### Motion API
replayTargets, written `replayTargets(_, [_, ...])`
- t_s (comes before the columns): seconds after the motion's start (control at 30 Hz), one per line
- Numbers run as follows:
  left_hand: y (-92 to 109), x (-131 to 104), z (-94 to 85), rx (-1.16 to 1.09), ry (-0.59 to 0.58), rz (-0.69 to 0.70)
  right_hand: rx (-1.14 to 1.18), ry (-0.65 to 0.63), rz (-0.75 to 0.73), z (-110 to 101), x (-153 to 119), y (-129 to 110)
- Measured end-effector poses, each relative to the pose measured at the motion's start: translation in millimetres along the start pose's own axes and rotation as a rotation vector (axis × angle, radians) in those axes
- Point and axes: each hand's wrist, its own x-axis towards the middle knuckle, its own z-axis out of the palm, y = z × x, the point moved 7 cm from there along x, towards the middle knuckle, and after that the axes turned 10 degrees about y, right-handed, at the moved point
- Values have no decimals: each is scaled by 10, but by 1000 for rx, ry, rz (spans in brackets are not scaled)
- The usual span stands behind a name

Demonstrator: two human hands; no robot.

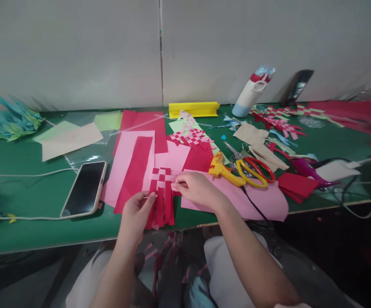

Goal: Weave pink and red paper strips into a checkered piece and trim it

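Note:
At the table's front edge lies a woven paper piece (pixel 161 179), pink and red checks at its top and loose red strips hanging toward me. My left hand (pixel 137 211) is at its left side, thumb and forefinger pinched on a red paper strip (pixel 152 209). On the other side, my right hand (pixel 200 189) is closed, its fingertips pinching a pink paper strip (pixel 171 178) at the weave's right edge. Beneath and behind are pink paper (pixel 134 147) and red paper (pixel 143 119) sheets. The fingertips partly hide the strips they hold.
Right of my hands lie a yellow glue gun (pixel 225 171), yellow-handled scissors (pixel 252 175) and red-handled scissors (pixel 262 167). A phone (pixel 85 190) with a cable is at left. Finished-looking checked pieces (pixel 191 136), a yellow folded strip (pixel 193 110) and a bottle (pixel 251 94) stand farther back.

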Motion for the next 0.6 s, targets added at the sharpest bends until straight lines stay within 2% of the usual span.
replayTargets(0.17, [33,-54,120,113,-152,12,9,-27,-27,15,23,-77])
replayTargets(0.4, [12,-113,47,183,-89,-65,-70,-16,-47,13,44,-43])
replayTargets(0.6, [-143,-419,-61,90,-44,-163,-115,-135,-71,75,-59,-95])
